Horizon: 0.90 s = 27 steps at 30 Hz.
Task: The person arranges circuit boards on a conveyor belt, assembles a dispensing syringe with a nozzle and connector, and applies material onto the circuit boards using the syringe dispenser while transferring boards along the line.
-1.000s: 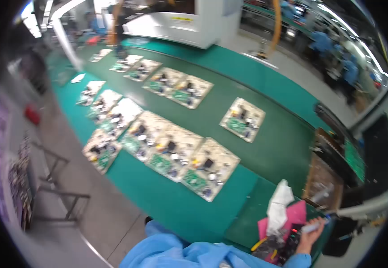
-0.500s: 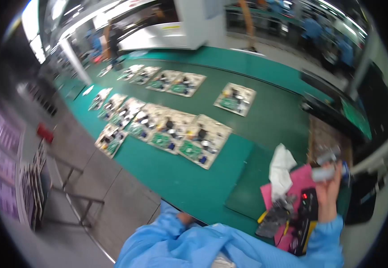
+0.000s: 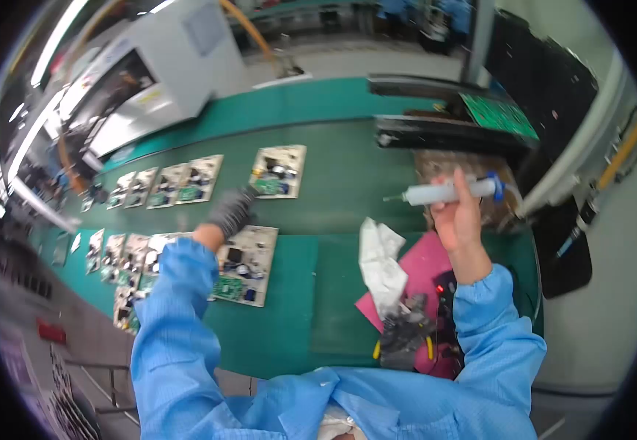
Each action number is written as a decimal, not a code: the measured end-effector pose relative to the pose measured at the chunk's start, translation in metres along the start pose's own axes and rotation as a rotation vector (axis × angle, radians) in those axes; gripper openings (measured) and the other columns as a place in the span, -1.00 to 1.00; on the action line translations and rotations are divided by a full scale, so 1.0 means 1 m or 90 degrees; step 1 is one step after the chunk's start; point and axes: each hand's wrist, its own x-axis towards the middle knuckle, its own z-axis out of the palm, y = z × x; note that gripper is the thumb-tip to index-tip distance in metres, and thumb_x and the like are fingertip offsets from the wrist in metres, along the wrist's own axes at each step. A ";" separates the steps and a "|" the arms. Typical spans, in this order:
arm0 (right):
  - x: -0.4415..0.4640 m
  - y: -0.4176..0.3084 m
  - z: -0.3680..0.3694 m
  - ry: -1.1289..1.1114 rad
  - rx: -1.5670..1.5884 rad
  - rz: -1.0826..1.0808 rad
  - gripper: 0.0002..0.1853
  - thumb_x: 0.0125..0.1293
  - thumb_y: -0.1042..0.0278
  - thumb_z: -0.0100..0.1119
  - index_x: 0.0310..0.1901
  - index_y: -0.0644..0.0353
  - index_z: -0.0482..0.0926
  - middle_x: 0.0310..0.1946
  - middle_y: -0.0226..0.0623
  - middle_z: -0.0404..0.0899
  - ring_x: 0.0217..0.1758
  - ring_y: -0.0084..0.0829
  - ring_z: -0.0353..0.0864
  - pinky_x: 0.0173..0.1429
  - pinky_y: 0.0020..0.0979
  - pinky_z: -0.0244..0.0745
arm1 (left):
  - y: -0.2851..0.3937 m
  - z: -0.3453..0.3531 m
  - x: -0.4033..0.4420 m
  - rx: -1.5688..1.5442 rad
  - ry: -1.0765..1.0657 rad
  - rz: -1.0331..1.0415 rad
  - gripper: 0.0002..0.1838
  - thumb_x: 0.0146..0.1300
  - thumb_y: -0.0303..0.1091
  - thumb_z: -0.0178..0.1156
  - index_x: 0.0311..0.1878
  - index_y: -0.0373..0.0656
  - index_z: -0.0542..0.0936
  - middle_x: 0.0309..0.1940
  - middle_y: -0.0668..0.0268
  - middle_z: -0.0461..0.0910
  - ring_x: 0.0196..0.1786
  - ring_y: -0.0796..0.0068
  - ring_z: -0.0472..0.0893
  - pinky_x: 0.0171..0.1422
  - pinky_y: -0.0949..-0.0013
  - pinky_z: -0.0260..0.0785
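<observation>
My right hand (image 3: pixel 456 218), bare, is wrapped round a translucent syringe (image 3: pixel 436 193) with a blue end at right and a thin tip pointing left. My left hand (image 3: pixel 232 213), in a grey glove, reaches forward over the table, near a circuit board (image 3: pixel 278 171) at the back and above the corner of a nearer board (image 3: pixel 246 265). Its fingers are blurred, and I cannot make out whether they hold anything. Below the syringe, a crumpled white cloth (image 3: pixel 381 265) lies partly on a pink sheet (image 3: pixel 422 265).
More boards (image 3: pixel 199 179) stand in two rows on the green table (image 3: pixel 333 169). A brown box (image 3: pixel 436 163) sits behind the syringe, beside black rails (image 3: pixel 443 132) and a green board (image 3: pixel 498 114). Yellow-handled tools (image 3: pixel 430 347) lie near a black bag (image 3: pixel 404 330). People are in the background.
The view has turned right. My left hand has come up from the table's front edge and now reaches over the boards. My right hand still holds the syringe, now farther forward.
</observation>
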 end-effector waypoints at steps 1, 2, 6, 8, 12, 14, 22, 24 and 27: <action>-0.004 -0.016 0.002 -0.015 -0.019 -0.041 -0.73 0.23 0.28 0.24 -0.12 0.05 0.37 -0.28 -0.29 0.51 -0.19 -0.39 0.55 -0.48 -0.57 0.33 | -0.013 0.013 0.024 -0.054 0.040 0.037 -0.62 0.13 -0.35 0.20 0.04 -0.17 0.48 -0.04 0.11 0.50 -0.07 0.11 0.51 0.05 0.20 0.38; -0.010 -0.035 0.004 -0.033 -0.041 -0.058 -0.75 0.24 0.28 0.22 -0.13 0.07 0.37 -0.29 -0.28 0.52 -0.20 -0.39 0.55 -0.48 -0.57 0.33 | -0.009 0.037 0.050 -0.626 0.037 -0.105 -0.68 0.14 -0.42 0.19 0.00 -0.18 0.51 -0.14 0.24 0.51 -0.14 0.36 0.49 -0.04 0.31 0.41; -0.025 -0.104 0.022 -0.044 -0.133 -0.068 -0.75 0.24 0.25 0.23 -0.17 0.12 0.40 -0.30 -0.24 0.55 -0.20 -0.38 0.58 -0.47 -0.55 0.34 | 0.120 -0.021 0.066 -0.633 -0.131 0.237 -0.58 0.11 -0.39 0.30 0.06 -0.17 0.47 -0.22 0.34 0.58 -0.19 0.52 0.51 -0.07 0.37 0.40; -0.033 -0.123 0.029 -0.026 -0.186 -0.078 -0.72 0.21 0.22 0.25 -0.17 0.14 0.41 -0.28 -0.21 0.55 -0.18 -0.37 0.58 -0.46 -0.53 0.35 | 0.197 -0.061 0.045 -0.616 -0.272 0.398 -0.49 0.13 -0.28 0.29 0.15 -0.20 0.42 -0.24 0.32 0.57 -0.19 0.49 0.53 -0.06 0.40 0.40; -0.072 -0.153 0.045 -0.016 -0.230 -0.111 -0.72 0.22 0.22 0.24 -0.16 0.19 0.45 -0.28 -0.16 0.56 -0.17 -0.35 0.59 -0.49 -0.54 0.39 | 0.294 -0.062 0.022 -0.620 -0.391 0.599 -0.20 0.18 -0.12 0.25 0.36 -0.26 0.10 -0.29 0.25 0.57 -0.23 0.52 0.55 -0.12 0.42 0.40; -0.103 -0.170 0.046 0.011 -0.247 -0.151 -0.78 0.27 0.23 0.18 -0.18 0.17 0.46 -0.27 -0.18 0.57 -0.15 -0.34 0.60 -0.56 -0.61 0.37 | 0.342 -0.062 0.003 -0.606 -0.506 0.593 -0.11 0.21 -0.03 0.20 0.40 -0.31 -0.03 -0.41 0.28 0.56 -0.35 0.52 0.55 -0.23 0.40 0.40; -0.167 -0.206 0.061 0.022 -0.317 -0.188 -0.80 0.31 0.25 0.12 -0.23 0.21 0.47 -0.28 -0.22 0.54 -0.21 -0.41 0.61 -0.64 -0.68 0.32 | 0.574 -0.047 -0.080 -0.883 -0.499 0.704 -0.49 0.27 -0.06 0.06 0.15 -0.23 0.34 -0.25 0.14 0.56 -0.25 0.44 0.56 -0.12 0.29 0.40; -0.154 -0.204 0.065 0.020 -0.310 -0.199 -0.76 0.24 0.22 0.22 -0.19 0.14 0.44 -0.28 -0.20 0.56 -0.17 -0.36 0.60 -0.56 -0.62 0.36 | 0.618 -0.047 -0.075 -0.968 -0.247 0.730 -0.52 0.27 -0.06 0.05 0.11 -0.22 0.40 -0.16 0.11 0.57 -0.17 0.42 0.56 -0.02 0.27 0.39; -0.123 -0.166 0.061 0.012 -0.216 -0.180 -0.76 0.25 0.20 0.21 -0.19 0.13 0.42 -0.29 -0.24 0.56 -0.16 -0.37 0.59 -0.54 -0.62 0.37 | 0.565 -0.050 -0.033 -0.798 -0.250 0.794 -0.53 0.27 -0.06 0.05 0.08 -0.23 0.43 -0.12 0.13 0.56 -0.12 0.40 0.55 0.03 0.27 0.37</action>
